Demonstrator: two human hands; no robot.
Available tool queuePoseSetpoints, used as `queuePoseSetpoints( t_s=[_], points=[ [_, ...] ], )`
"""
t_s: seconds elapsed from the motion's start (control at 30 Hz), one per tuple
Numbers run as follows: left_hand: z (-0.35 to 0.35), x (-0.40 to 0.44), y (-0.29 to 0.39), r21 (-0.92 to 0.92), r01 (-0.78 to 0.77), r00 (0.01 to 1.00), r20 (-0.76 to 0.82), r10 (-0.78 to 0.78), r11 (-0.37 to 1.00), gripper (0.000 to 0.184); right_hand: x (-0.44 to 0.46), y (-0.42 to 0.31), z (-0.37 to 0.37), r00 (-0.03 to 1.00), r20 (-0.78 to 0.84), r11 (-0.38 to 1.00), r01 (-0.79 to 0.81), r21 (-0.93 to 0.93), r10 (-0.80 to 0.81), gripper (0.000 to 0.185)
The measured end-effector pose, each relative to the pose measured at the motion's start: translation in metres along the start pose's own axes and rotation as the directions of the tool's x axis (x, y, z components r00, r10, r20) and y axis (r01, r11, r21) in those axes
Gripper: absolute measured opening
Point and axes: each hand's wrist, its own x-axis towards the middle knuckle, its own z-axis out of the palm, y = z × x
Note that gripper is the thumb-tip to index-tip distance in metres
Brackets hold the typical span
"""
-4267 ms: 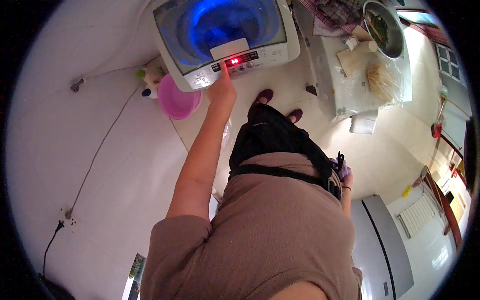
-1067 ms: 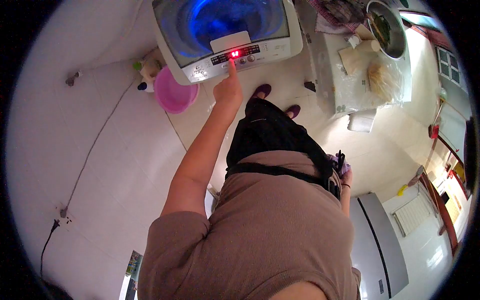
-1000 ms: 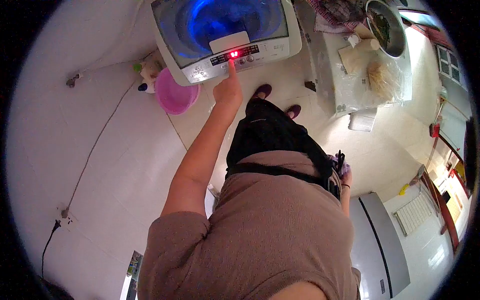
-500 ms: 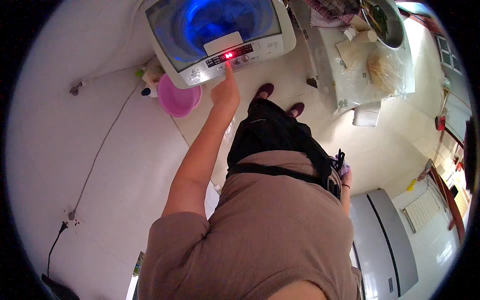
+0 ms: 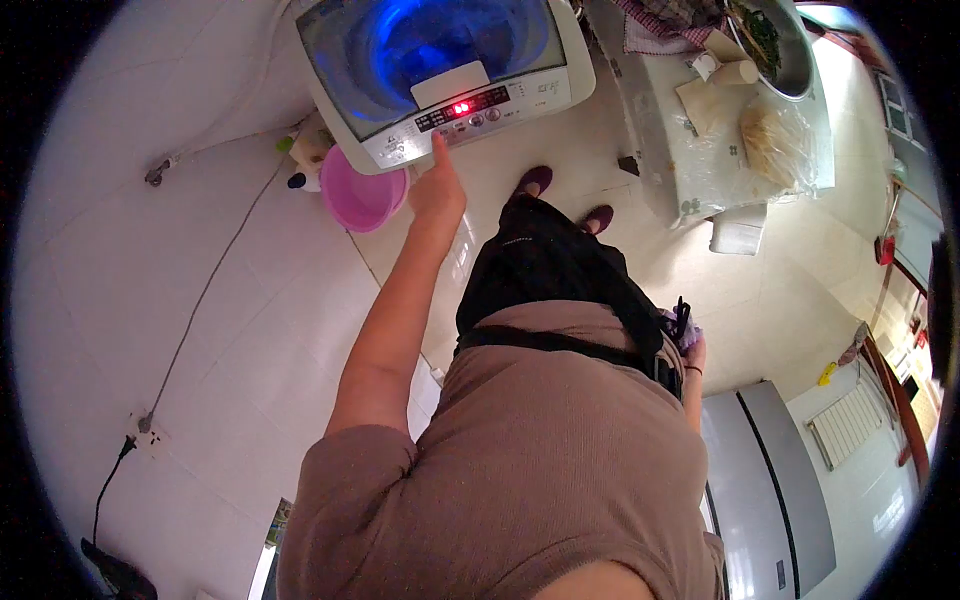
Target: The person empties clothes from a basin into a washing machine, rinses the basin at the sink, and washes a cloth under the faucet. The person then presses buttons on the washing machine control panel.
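Observation:
At the top stands a white washing machine [image 5: 550, 92], blue light glowing through its lid and red digits lit on its control panel [image 5: 462, 108]. My left hand [image 5: 438, 195] has its index finger stretched out, the tip at the lower left part of the panel, and holds nothing; its other fingers look curled. Beside my right hip, my right hand [image 5: 696, 354] is closed around a crumpled purple cloth [image 5: 684, 330], partly hidden by my dark clothing.
A pink basin [image 5: 362, 195] and bottles are left of the machine. To the right, a plastic-covered table [image 5: 700, 180] bears a metal bowl [image 5: 800, 75] of greens, a bag and checked cloth. A grey fridge [image 5: 760, 490] stands lower right; a power cord runs along the left wall.
My left index finger has moved left along the panel, from below the red digits to its lower left part. The view has shifted slightly. My right hand still holds the purple cloth.

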Motion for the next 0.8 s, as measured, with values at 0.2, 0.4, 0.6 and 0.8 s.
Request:
queuePoseSetpoints(
  t_s=[0.2, 0.4, 0.6, 0.8],
  points=[
    [-0.006, 0.000, -0.002, -0.010, 0.057, 0.995, 0.084, -0.056, 0.998, 0.068, -0.015, -0.004, 0.018, 0.998, -0.038, 0.996, -0.042, 0.082, 0.045, 0.025],
    [-0.010, -0.002, 0.001, 0.010, 0.014, 0.997, 0.082, -0.015, 1.000, 0.071, -0.003, 0.000, 0.009, 0.997, -0.070, 0.999, -0.022, 0.041, 0.025, 0.024],
    [-0.008, -0.001, 0.000, -0.008, 0.010, 0.998, 0.068, -0.010, 1.000, 0.070, -0.020, -0.009, 0.023, 0.996, -0.066, 0.998, -0.050, 0.050, 0.053, 0.026],
    [-0.007, -0.002, -0.001, 0.014, 0.007, 0.999, 0.036, -0.007, 1.000, 0.068, -0.019, -0.007, 0.022, 0.997, -0.011, 0.989, -0.079, 0.127, 0.081, 0.027]
  ],
)
